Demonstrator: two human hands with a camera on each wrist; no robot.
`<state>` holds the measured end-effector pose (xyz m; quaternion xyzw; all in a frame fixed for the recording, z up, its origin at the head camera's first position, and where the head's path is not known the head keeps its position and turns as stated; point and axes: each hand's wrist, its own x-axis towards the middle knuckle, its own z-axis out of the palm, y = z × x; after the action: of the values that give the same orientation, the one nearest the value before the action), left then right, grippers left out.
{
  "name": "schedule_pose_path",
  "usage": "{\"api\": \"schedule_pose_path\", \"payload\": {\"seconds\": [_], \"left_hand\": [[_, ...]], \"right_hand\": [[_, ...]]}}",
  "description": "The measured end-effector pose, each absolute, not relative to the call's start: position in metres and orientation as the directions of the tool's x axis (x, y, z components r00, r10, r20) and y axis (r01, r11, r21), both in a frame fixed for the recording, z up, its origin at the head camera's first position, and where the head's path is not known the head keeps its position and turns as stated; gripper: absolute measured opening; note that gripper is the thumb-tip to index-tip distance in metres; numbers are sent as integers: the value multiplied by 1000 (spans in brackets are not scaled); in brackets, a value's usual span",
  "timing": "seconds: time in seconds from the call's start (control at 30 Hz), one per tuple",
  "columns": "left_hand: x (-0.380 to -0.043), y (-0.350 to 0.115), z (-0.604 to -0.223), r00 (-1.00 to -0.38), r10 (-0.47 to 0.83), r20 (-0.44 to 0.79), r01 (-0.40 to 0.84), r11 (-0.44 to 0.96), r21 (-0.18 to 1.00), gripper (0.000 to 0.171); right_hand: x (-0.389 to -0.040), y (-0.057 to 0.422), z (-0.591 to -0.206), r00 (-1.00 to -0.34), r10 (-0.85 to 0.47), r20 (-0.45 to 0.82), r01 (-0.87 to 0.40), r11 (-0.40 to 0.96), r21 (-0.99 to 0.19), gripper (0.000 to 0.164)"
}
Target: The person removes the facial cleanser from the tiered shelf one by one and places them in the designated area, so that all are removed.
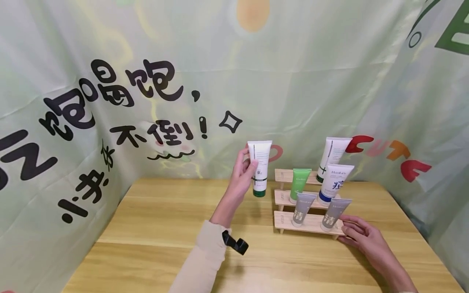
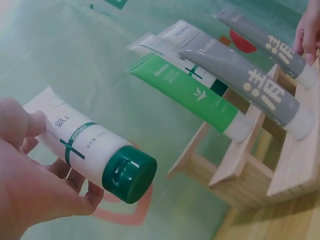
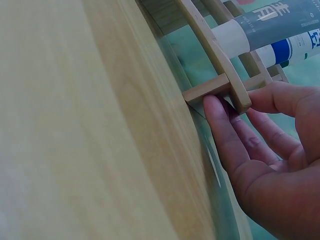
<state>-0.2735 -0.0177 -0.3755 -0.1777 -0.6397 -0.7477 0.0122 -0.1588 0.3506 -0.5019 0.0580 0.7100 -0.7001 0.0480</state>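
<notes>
My left hand (image 1: 239, 176) holds a white squeeze tube (image 1: 261, 165) with a green cap, cap down, in the air left of a three-tier wooden display stand (image 1: 280, 219). In the left wrist view, the thumb and fingers grip the tube (image 2: 92, 142) near its flat end. My right hand (image 1: 371, 240) pinches the right end of the stand's lowest tier, its thumb and fingers on either side of the board (image 3: 239, 95) in the right wrist view. Two grey tubes (image 1: 304, 208) stand on the front tier. A green tube (image 1: 301, 182) and a blue-capped white tube (image 1: 336, 176) occupy the middle tier.
On the top tier, at the right, stands another white tube (image 1: 334, 151) with a dark green cap. The stand is on a wooden table (image 1: 165, 228), with printed cloth (image 1: 300, 93) hanging behind and at both sides. A black strap (image 1: 234, 243) circles the left wrist.
</notes>
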Motion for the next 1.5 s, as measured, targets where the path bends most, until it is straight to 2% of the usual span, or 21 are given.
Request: {"api": "schedule_pose_path", "payload": {"seconds": [0.23,0.5,0.57,0.7,0.8,1.03,1.3,1.5], "left_hand": [[-262,-44,-402,-946,205,253,213,-196,957,31],[-253,-55,-433,-990,123,67,37,-232,972,39],[-253,-56,-438,-992,122,20,-12,-262,965,46],[-254,-55,-443,-990,137,-27,-66,-287,956,71],[-254,-56,-448,-990,140,-26,-60,-239,969,76],[-256,-56,-469,-997,71,10,1,-120,993,72],[-261,-49,-491,-1000,-15,0,0,-55,998,67],[-261,-46,-499,-999,-45,22,17,123,992,65]], "right_hand": [[-163,343,-505,-991,22,-133,134,18,-991,25],[-162,345,-506,-990,22,-141,141,16,-990,24],[-162,348,-506,-990,17,-140,140,11,-990,23],[-161,352,-503,-991,4,-130,130,-16,-991,24],[-162,354,-502,-993,-13,-121,121,-30,-992,25],[-163,356,-502,-993,-33,-113,115,-51,-992,28],[-161,357,-505,-992,-35,-118,120,-55,-991,28],[-161,355,-509,-992,-34,-119,120,-62,-991,31]]}}
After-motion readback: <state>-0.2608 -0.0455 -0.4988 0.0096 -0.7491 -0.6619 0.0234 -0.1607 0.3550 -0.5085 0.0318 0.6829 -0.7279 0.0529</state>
